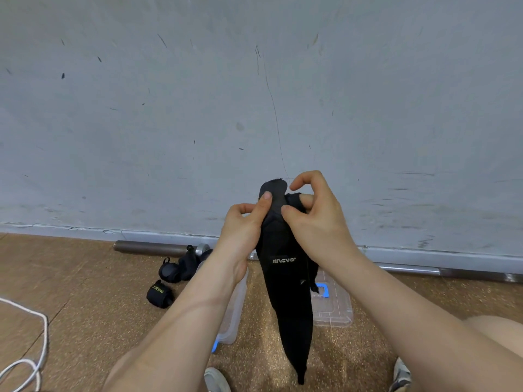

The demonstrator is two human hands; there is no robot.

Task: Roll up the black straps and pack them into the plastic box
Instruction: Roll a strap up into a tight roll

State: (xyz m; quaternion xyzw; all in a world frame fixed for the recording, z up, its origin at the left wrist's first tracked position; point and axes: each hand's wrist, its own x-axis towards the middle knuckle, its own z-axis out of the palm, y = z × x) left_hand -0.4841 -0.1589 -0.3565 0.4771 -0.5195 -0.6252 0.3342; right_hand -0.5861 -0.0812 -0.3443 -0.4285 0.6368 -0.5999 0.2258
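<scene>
The fingers (265,200) of the left hand (244,222) and the right hand (322,219) pinched the top end of one black strap (288,281). It was held up above the plastic box (236,302), with its tail hanging in front of the box toward the floor. Left of the box lay several rolled straps (169,271), and a clear lid (339,309) lay just right of it. Rolling seemed about to begin. Next, the fingers would need to fold the tip over tightly and wind downward, keeping the edges aligned.

Floor (85,315): rolled straps (169,271), plastic box (237,304), lid (336,308), barbell (150,248), cord (46,332)
</scene>
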